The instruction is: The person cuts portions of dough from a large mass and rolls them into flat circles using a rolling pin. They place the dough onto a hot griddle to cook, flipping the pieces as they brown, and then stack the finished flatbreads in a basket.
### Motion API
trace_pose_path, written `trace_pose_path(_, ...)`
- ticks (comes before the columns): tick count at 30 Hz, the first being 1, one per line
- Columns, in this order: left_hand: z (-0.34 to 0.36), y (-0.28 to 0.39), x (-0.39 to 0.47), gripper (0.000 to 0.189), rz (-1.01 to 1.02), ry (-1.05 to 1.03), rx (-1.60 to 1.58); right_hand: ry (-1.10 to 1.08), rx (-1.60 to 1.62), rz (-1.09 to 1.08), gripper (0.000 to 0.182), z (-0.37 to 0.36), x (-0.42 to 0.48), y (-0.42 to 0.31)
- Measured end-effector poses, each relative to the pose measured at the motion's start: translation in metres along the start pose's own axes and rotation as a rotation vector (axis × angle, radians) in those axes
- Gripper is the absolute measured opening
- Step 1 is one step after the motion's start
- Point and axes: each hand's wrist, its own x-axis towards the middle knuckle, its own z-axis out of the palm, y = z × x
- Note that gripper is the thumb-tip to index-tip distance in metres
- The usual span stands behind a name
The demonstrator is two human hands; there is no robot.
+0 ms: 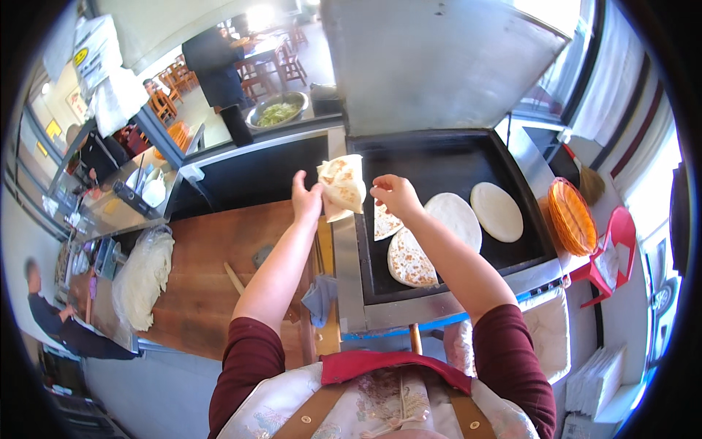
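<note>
My left hand (306,201) supports a folded piece of browned flatbread (343,184) above the near-left rim of the griddle (428,156); its fingers are partly hidden by the bread. Just right of that piece, my right hand (399,196) is bent over the griddle with fingers loosely curled, a small gap from the bread, and nothing shows between them. Beneath it lies a cut flatbread wedge (385,224). A browned flatbread (408,260) sits nearer to me, partly under my right forearm. Two pale rounds, one in the middle (454,217) and one at right (497,212), lie flat.
A raised metal lid (439,66) stands behind the griddle. Left is a wooden board (203,263) with a rolling pin (235,278), a blue cloth (321,300) and plastic-covered dough (143,280). An orange basket (572,217) sits right. A bowl of shredded greens (278,112) stands beyond.
</note>
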Motion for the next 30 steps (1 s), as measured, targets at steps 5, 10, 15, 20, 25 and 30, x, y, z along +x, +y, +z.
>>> trace_pose_path(5, 0.027, 0.071, -0.02, 0.053, 0.552, -0.028, -0.069, -0.297, 0.549, -0.061, 0.031, -0.067, -0.144, -0.023)
trace_pose_path(10, 0.14, 0.12, -0.065, 0.039, 0.407, -0.748, -0.322, -0.288, 0.784, -0.062, 0.029, -0.118, -0.247, 0.011)
trace_pose_path(15, 0.299, 0.083, -0.085, 0.045, 0.389, -0.952, 0.188, 0.067, 0.923, 0.027, 0.025, -0.157, -0.288, 0.043)
trace_pose_path(20, 0.382, 0.09, -0.103, 0.059, 0.26, -0.801, 0.525, 0.299, 1.047, -0.005, 0.023, -0.193, -0.322, 0.081)
trace_pose_path(25, 0.375, 0.126, -0.123, 0.039, -0.012, -0.966, 0.102, 0.355, 1.039, 0.071, 0.024, -0.209, -0.316, 0.098)
trace_pose_path(30, 0.269, 0.23, -0.238, 0.034, 0.772, -0.82, 0.03, 0.692, 1.392, -0.122, 0.054, -0.224, -0.227, 0.106)
